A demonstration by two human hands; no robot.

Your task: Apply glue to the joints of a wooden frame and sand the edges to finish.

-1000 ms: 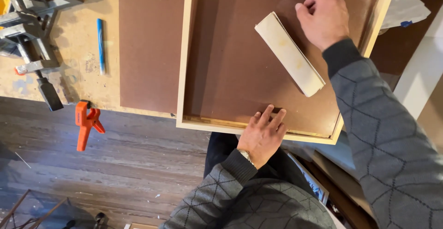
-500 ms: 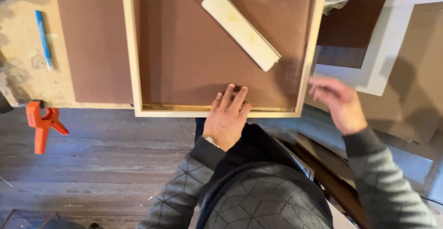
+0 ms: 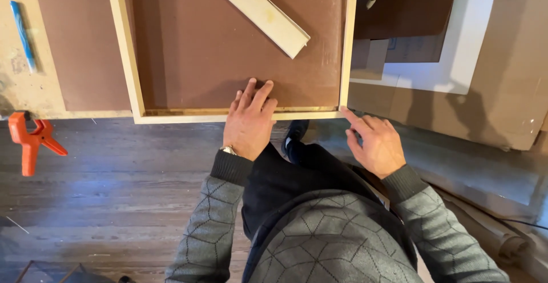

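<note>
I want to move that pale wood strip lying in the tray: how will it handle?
The strip looks stiff and light, being thin solid wood. It lies flat, so it should slide on the tray rather than roll.

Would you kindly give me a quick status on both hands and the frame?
Left hand flat on wooden frame, near rail. Right hand fingertip at its near right corner, holding nothing. Loose wood strip lies inside on the brown panel.
</note>
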